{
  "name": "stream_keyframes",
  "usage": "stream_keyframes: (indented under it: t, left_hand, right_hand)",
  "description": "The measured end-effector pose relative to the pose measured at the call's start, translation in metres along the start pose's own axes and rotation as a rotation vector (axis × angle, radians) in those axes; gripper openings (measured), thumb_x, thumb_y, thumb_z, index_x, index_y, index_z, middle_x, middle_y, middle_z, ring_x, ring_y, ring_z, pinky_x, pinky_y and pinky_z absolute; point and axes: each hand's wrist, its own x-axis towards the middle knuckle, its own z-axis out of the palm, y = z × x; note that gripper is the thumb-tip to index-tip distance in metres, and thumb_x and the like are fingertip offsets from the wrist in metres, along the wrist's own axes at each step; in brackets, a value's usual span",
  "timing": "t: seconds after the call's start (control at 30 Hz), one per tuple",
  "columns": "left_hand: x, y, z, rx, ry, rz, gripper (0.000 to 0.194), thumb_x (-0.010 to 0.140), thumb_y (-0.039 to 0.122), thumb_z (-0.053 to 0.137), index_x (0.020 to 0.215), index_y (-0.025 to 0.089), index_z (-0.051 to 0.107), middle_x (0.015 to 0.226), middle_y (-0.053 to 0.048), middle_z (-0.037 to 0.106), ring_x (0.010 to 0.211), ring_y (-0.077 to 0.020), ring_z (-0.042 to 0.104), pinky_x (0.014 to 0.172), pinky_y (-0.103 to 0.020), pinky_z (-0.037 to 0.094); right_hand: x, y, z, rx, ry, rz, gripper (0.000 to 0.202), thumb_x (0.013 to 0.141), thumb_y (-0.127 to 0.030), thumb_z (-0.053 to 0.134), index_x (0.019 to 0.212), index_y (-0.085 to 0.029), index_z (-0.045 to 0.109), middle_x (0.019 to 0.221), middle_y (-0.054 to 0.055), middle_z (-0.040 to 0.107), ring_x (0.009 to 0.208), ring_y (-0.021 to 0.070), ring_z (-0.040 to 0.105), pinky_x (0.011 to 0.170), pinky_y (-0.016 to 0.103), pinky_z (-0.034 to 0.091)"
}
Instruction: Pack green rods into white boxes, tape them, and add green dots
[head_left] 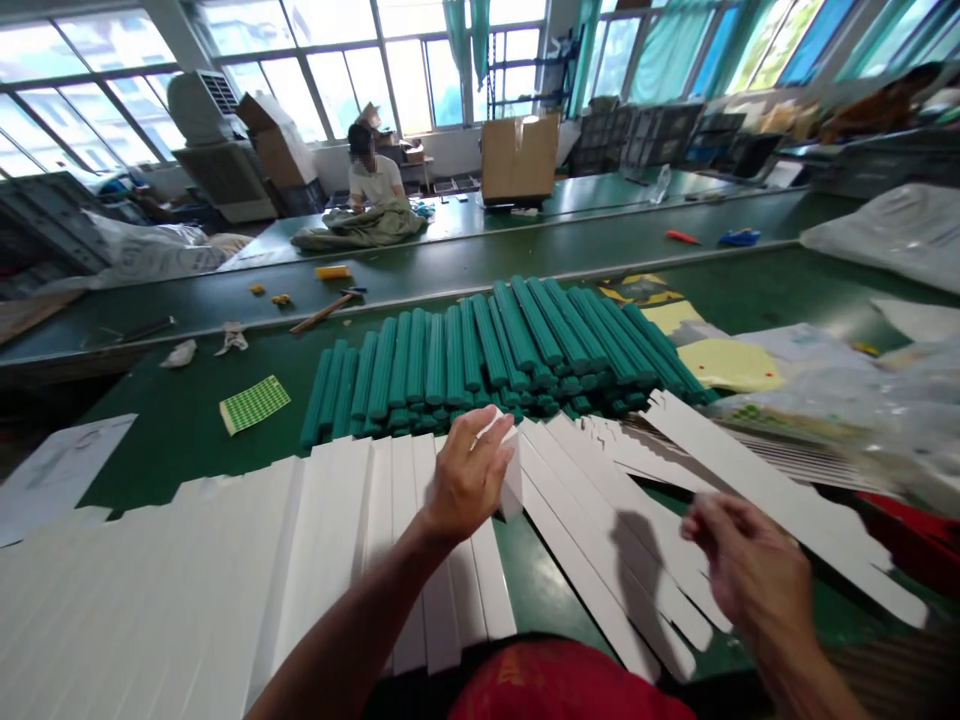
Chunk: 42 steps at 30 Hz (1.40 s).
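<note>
My left hand [469, 470] is closed around the upper end of a narrow white cardboard box [511, 488], with the fingertips over its top. Under my left forearm lie long folded white boxes [337, 510], side by side. My right hand [754, 560] hovers above flat white carton blanks [600, 530] at the right, its fingers curled and pinched together. Whether anything is between those fingers is hidden. Behind the boxes is a stacked pile of ridged green rods [450, 355].
A hammer [328, 311], a yellow block [332, 272] and a green sticker sheet [255, 404] lie at the left. Yellow paper [727, 365] and clear plastic bags [862, 400] lie at the right. Across the benches, a person [375, 178] sits beside a cardboard box [519, 160].
</note>
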Motion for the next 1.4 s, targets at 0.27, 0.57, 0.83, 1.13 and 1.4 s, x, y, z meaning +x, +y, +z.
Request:
stream_keyframes:
  t: [0.27, 0.57, 0.83, 1.13, 1.4]
  left_hand:
    - [0.004, 0.015, 0.008, 0.001, 0.068, -0.058, 0.059, 0.093, 0.021, 0.051, 0.145, 0.011, 0.025, 0.121, -0.021, 0.061, 0.114, -0.0263, 0.061, 0.095, -0.043, 0.053]
    - [0.001, 0.021, 0.01, -0.009, 0.071, -0.093, 0.063, 0.092, 0.016, 0.045, 0.148, 0.01, 0.016, 0.123, -0.021, 0.06, 0.115, -0.0264, 0.06, 0.096, -0.044, 0.054]
    - [-0.001, 0.021, 0.005, 0.004, 0.054, -0.076, 0.069, 0.091, 0.014, 0.045, 0.15, 0.011, 0.01, 0.126, -0.022, 0.055, 0.118, -0.028, 0.057, 0.096, -0.046, 0.053]
    - [-0.004, 0.012, -0.009, -0.199, -0.135, -0.129, 0.051, 0.082, 0.011, 0.05, 0.133, 0.014, 0.046, 0.136, -0.02, 0.044, 0.122, -0.0284, 0.05, 0.098, -0.046, 0.049]
    - [-0.013, 0.01, -0.004, -0.366, -0.116, -0.296, 0.045, 0.083, 0.028, 0.061, 0.126, 0.02, 0.052, 0.121, -0.012, 0.056, 0.117, -0.0252, 0.054, 0.099, -0.041, 0.047]
  right_hand:
    - [-0.078, -0.085, 0.141, 0.046, -0.765, -0.067, 0.018, 0.079, -0.033, 0.074, 0.078, -0.017, 0.067, 0.056, -0.002, 0.06, 0.051, 0.0089, 0.054, 0.055, 0.022, 0.044]
    - [-0.082, -0.083, 0.163, -0.08, -0.717, -0.128, 0.022, 0.076, -0.035, 0.075, 0.077, -0.015, 0.065, 0.061, -0.001, 0.062, 0.048, 0.0087, 0.052, 0.049, 0.021, 0.045]
    - [-0.074, -0.1, 0.171, -0.08, -0.811, 0.309, 0.043, 0.06, -0.036, 0.082, 0.078, -0.018, 0.047, 0.052, -0.004, 0.06, 0.037, 0.0091, 0.048, 0.037, 0.021, 0.041]
    - [-0.068, -0.087, 0.166, -0.116, -0.881, 0.276, 0.044, 0.063, -0.046, 0.079, 0.074, -0.019, 0.047, 0.049, -0.005, 0.056, 0.035, 0.0104, 0.048, 0.037, 0.023, 0.04]
    - [-0.086, 0.008, 0.162, -0.544, -0.554, -0.343, 0.03, 0.076, -0.044, 0.062, 0.087, -0.02, 0.048, 0.059, -0.004, 0.052, 0.051, 0.0141, 0.051, 0.048, 0.024, 0.036]
